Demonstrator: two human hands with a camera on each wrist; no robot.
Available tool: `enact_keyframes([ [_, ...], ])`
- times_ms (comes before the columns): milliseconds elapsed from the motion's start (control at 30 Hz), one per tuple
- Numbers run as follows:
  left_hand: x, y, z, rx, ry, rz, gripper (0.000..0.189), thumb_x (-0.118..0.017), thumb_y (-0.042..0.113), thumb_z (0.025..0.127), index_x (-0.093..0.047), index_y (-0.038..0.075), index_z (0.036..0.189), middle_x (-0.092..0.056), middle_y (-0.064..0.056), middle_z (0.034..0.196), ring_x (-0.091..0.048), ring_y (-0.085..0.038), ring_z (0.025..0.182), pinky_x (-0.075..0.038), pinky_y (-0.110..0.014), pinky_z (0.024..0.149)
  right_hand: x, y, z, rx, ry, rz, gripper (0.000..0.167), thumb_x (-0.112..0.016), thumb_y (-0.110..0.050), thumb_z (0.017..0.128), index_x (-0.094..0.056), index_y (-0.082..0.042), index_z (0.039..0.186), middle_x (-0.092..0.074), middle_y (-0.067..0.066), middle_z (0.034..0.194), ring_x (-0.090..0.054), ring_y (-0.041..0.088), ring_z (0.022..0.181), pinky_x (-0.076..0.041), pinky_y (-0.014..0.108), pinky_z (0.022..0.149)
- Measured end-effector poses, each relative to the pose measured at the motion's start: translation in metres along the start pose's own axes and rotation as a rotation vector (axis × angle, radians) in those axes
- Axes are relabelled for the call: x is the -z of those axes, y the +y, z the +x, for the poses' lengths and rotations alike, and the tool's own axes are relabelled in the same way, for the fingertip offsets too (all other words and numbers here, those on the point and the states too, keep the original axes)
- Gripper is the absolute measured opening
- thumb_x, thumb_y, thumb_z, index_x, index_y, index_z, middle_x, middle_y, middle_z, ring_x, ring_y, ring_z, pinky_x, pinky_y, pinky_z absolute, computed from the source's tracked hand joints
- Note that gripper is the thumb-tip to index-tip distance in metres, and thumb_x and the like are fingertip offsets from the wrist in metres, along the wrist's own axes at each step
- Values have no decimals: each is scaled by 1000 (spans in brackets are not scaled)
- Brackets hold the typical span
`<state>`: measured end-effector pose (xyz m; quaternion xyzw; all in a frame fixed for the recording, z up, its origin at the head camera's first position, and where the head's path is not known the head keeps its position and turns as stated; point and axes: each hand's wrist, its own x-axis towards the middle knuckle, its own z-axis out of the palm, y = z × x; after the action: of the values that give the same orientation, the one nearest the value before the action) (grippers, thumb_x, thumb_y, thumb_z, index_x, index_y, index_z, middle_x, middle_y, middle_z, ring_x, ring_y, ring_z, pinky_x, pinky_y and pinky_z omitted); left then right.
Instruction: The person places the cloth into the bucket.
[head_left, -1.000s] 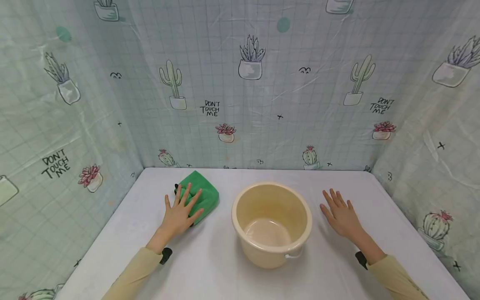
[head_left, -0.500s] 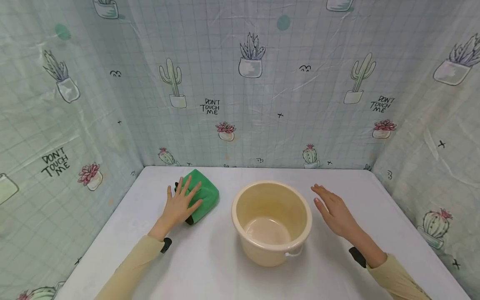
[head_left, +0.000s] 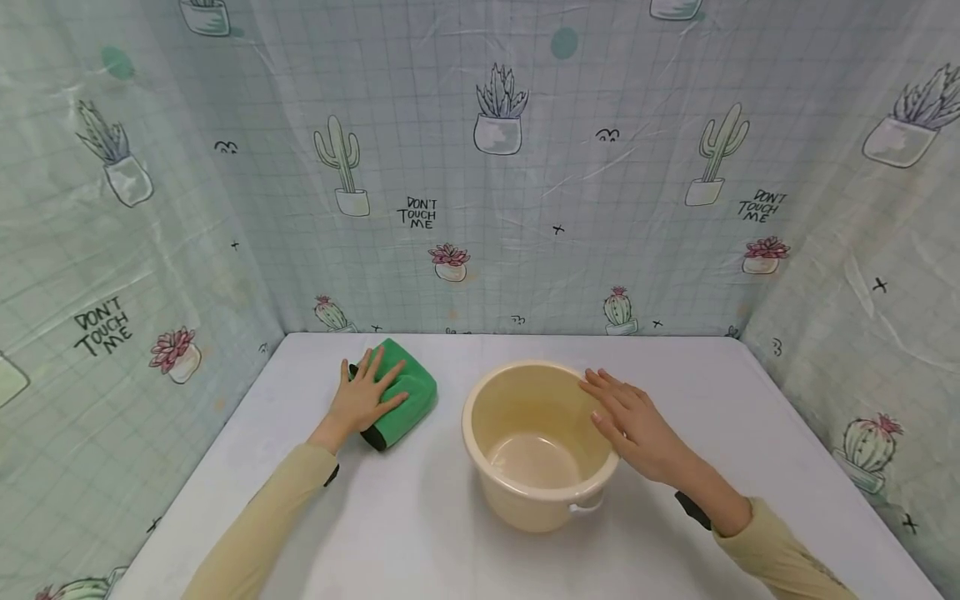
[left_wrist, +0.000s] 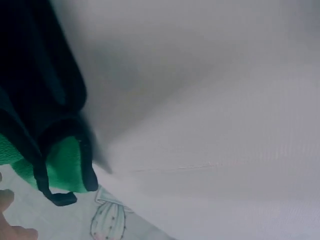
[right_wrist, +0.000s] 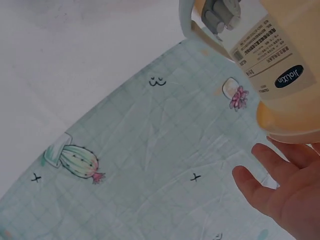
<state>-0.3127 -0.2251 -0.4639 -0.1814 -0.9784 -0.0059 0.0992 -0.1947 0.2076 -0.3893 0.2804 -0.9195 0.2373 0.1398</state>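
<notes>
A green cloth [head_left: 417, 397] with dark edging lies bunched on the left of the table. My left hand [head_left: 357, 405] rests on it or hovers just over it, fingers spread; contact is hard to tell. Up close in the left wrist view are the cloth's dark trim and a loop, with green fabric [left_wrist: 66, 166] between and a few fingertips [left_wrist: 17, 233] low at the left. Near the centre stands a cream bucket [head_left: 517, 507]. My right hand [head_left: 637, 435] is at its right rim, fingers extended over the opening. In the right wrist view the fingers are close to the rim; whether they touch is unclear.
The bucket's white handle [head_left: 587, 505] hangs at its front right. A printed label [right_wrist: 280, 65] is stuck on its outer wall. Cactus-patterned sheets [head_left: 420, 275] enclose the white table [head_left: 420, 533] at the back and both sides.
My right hand has moved left from beside the bucket to its rim, turning and bringing its fingers together. My left hand has shifted slightly forward over the cloth, whose near dark edge now shows more.
</notes>
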Motion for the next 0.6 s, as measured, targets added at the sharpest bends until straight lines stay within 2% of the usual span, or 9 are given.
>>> enact_keyframes([
  [200, -10, 2, 6, -30, -80, 49, 69, -38, 65, 83, -23, 32, 141, -22, -18, 147, -16, -38, 136, -7, -69, 100, 0, -7, 1, 1, -33, -9, 43, -44, -25, 93, -40, -14, 135, -34, 8, 144, -27, 30, 134, -22, 54, 101],
  [367, -18, 10, 6, -87, -123, 69, 76, -36, 74, 76, -22, 36, 141, -27, -21, 144, -21, -42, 133, -10, -73, 95, -2, -6, -2, -4, -38, -5, 43, -45, -23, 93, -40, -15, 135, -32, 8, 144, -26, 31, 134, -23, 54, 100],
  [500, -21, 15, 4, -108, -132, 105, 83, -36, 79, 71, -20, 38, 141, -35, -21, 139, -31, -44, 128, -14, -75, 90, -3, -5, -3, 2, -34, 6, 42, -44, -24, 94, -40, -16, 135, -32, 7, 145, -27, 31, 134, -23, 52, 101],
  [600, -20, 16, 4, -115, -112, 113, 81, -40, 78, 70, -22, 40, 140, -41, -19, 133, -38, -42, 123, -16, -76, 89, -4, -4, -3, 7, -30, 14, 42, -43, -24, 94, -40, -17, 135, -31, 7, 145, -27, 31, 133, -23, 51, 101],
])
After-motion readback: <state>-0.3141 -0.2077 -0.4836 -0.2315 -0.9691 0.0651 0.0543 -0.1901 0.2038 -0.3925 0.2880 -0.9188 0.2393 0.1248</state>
